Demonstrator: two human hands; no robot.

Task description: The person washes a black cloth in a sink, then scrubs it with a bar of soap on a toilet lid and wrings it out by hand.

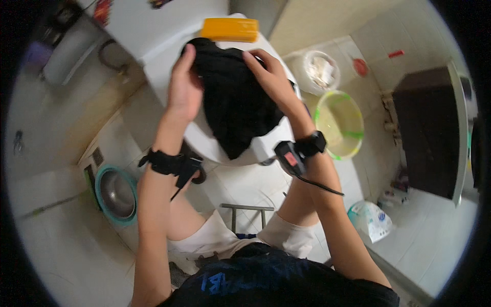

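Note:
A black cloth (pixel 232 97), perhaps a garment, lies bunched over a white rounded surface (pixel 202 146) that looks like a toilet lid, its lower end tapering to a point near the front edge. At its upper left edge, my left hand (pixel 185 84) grips the fabric, fingers partly hidden behind it. My right hand (pixel 271 77) holds the upper right side, thumb and fingers closed around the cloth. Just beyond the fabric sits a yellow-orange block-shaped item (pixel 230 29). Both wrists wear black straps with small devices.
To the right stand a white bin (pixel 318 71) with crumpled paper and a green-rimmed basin (pixel 360 125). A metal bowl in a teal basin (pixel 99 192) is on the left. A dark cabinet (pixel 427 133) juts out at right, above a white plastic package (pixel 369 220).

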